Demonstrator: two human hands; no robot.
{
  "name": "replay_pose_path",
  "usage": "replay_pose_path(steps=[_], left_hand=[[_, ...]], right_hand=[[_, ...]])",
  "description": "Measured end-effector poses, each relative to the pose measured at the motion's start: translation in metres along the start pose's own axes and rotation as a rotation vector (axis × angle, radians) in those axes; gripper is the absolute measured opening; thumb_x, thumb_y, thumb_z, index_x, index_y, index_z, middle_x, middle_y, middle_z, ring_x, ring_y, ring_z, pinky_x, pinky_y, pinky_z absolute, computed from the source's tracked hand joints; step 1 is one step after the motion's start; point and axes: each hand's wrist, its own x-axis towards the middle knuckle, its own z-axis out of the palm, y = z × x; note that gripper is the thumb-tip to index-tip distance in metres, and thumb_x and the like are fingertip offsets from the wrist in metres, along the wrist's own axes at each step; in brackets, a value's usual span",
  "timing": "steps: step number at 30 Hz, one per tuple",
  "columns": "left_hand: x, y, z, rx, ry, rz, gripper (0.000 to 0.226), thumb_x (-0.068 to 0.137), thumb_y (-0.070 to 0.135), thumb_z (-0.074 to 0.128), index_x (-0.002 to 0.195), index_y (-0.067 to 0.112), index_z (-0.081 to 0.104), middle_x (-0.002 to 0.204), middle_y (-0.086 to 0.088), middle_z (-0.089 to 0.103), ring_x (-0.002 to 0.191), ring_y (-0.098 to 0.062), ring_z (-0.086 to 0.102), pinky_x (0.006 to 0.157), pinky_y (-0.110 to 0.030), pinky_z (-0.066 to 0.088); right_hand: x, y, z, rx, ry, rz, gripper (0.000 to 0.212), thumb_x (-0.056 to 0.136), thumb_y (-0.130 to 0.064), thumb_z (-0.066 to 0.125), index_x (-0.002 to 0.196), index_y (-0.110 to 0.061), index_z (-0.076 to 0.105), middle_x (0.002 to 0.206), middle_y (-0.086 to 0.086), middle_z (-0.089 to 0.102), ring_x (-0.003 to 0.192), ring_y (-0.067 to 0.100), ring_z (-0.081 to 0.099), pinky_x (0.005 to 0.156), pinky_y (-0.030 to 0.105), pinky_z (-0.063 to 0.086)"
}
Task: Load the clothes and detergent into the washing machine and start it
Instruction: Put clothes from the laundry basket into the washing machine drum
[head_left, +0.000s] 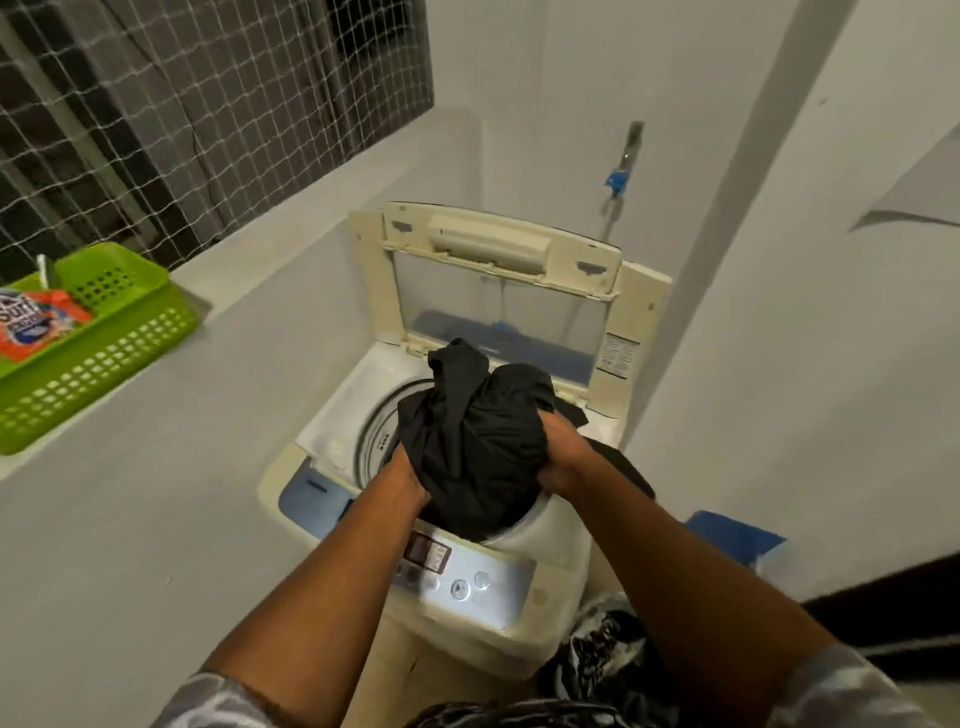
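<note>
You're mid-load. Your left hand (410, 480) and right hand (563, 452) are both clenched on a bunched bundle of black fabric clothes (472, 441), one on each side, holding it right over the round drum opening of the cream-and-white top-loading washing machine (530, 540). The bundle's lower end dips into the drum mouth; the rest sits above the rim, so it isn't dropped in yet. The machine's clear-window lid (498, 291) stands open, tilted back.

Left to do, judging from this: let go of the bundle and push it down. More patterned black-and-white laundry (602, 654) looks to be waiting low at your right. The orange detergent packet (36, 325) lies in the green perforated plastic basket (114, 358) on the grey ledge, well apart from the machine. The blue-and-white control panel with round buttons (462, 584) is untouched, nothing started.
</note>
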Motion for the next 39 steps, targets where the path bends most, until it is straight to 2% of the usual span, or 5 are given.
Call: replay_pose_path(steps=[3,9,23,31,39], left_hand=[[0.005,0.008,-0.014,0.026,0.052,0.011,0.039,0.117,0.012,0.028,0.089,0.014,0.054,0.089,-0.005,0.059,0.080,-0.017,0.054,0.085,-0.034,0.048],[0.030,0.022,-0.032,-0.021,0.087,0.016,0.044,0.116,0.006,0.019,0.084,0.019,0.045,0.053,-0.004,0.061,0.072,-0.013,0.038,0.047,-0.009,0.046],[0.083,0.010,-0.050,-0.026,0.035,-0.152,0.056,0.095,0.063,0.064,0.117,0.015,0.081,0.115,-0.018,0.078,0.107,-0.036,0.072,0.097,-0.051,0.059],[0.106,-0.033,-0.059,0.083,0.224,-0.361,0.067,0.102,0.057,0.055,0.156,0.017,0.047,0.158,-0.016,0.049,0.143,-0.043,0.048,0.114,-0.060,0.045],[0.076,-0.056,0.023,0.186,0.051,-0.152,0.041,0.105,0.051,0.057,0.128,0.019,0.070,0.125,0.000,0.076,0.107,-0.020,0.070,0.079,-0.034,0.054]], right_hand=[[0.021,0.005,0.017,-0.046,0.024,0.084,0.031,0.100,-0.020,0.069,0.124,-0.002,0.073,0.125,0.021,0.075,0.110,0.034,0.072,0.087,0.039,0.058],[0.053,0.010,0.048,-0.051,-0.029,0.118,0.031,0.103,-0.024,0.066,0.121,0.001,0.073,0.123,0.021,0.075,0.109,0.034,0.072,0.091,0.040,0.059],[0.112,0.044,0.013,-0.200,0.165,0.121,0.051,0.097,-0.035,0.068,0.143,-0.012,0.063,0.129,0.012,0.073,0.114,0.033,0.070,0.088,0.040,0.058],[0.089,0.045,-0.025,-0.227,0.192,0.134,0.049,0.098,-0.031,0.072,0.143,-0.022,0.054,0.125,0.003,0.060,0.125,0.029,0.059,0.110,0.049,0.052],[0.031,0.023,-0.103,-0.072,0.336,-0.259,0.023,0.099,-0.024,0.071,0.121,-0.017,0.074,0.111,0.008,0.079,0.097,0.023,0.076,0.085,0.036,0.061]])
